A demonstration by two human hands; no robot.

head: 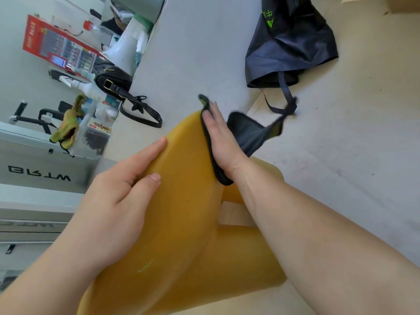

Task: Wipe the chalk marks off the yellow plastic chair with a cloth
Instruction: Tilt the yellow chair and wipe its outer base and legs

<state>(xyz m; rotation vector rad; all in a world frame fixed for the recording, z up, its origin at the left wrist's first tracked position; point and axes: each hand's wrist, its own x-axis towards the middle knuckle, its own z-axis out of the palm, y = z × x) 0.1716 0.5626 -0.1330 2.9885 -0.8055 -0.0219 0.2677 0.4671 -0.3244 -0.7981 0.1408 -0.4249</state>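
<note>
Chair (181, 223) is lying tilted in the middle of the view, above the floor (352, 167).

Left hand (113, 201) is clasping the chair's left edge. The thumb is lying on the near face and the fingers are reaching round the far side, so the grip is closed on the chair.

Right hand (221, 142) is pressing flat on the cloth (250, 133) against the chair's upper right edge. Its fingers are straight and the grip is open. The loose end of the cloth is hanging off to the right.

A faint green mark (144, 267) is showing low on the chair face.

A dark bag (291, 42) is lying on the floor well beyond.
</note>
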